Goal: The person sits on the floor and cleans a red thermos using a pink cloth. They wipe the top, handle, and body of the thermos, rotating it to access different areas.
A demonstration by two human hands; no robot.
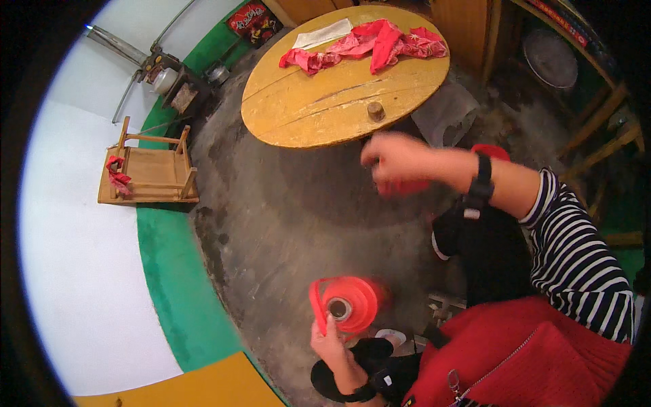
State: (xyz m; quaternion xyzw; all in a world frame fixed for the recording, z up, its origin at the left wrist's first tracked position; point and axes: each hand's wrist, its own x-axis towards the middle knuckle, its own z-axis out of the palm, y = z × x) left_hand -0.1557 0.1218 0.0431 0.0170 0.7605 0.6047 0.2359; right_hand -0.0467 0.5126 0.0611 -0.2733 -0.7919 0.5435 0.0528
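The raised handle of a red vacuum flask [362, 308] is in my left hand [329, 338]. The flask's round mouth [339, 309] is uncovered and faces the camera. My right hand [399, 157], blurred and with curled fingers, is near the close edge of the round yellow wooden table [305, 112]. Something red [404, 187] shows just beneath it; whether the hand holds it cannot be told. A brown stopper, seemingly cork [376, 111], stands on the table near that edge. Crumpled red patterned cloth [384, 43] and a whitish cloth [323, 34] lie at its far side.
An upturned wooden stool or chair [152, 165] with a red cloth strip is by the green-and-white wall. A stove with a pale kettle [165, 80] is at upper left. Another red object [491, 151] is partly behind my right forearm. A yellow surface [193, 381] borders the bottom left.
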